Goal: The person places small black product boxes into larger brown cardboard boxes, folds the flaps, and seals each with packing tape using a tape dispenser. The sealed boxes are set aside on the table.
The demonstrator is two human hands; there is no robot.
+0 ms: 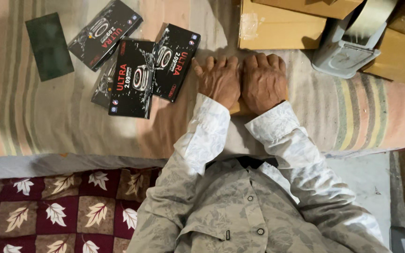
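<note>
A: Hands?
B: Left hand and right hand lie side by side, palms down, on a small tan box. It's mostly hidden. Fingers curl over its far edge; real grip, can't tell.
A: Nearby?
B: Black product boxes left, overlapping. Tape dispenser cut off at top.

My sleeves are pale white with a faint grey leaf print. The four boxes beside my left hand are glossy black with red and white lettering. A plain dark green card lies on the cloth, which is striped in faded pink, cream and green. The cartons are tan brown. The quilt has maroon and brown squares with white leaves.
</note>
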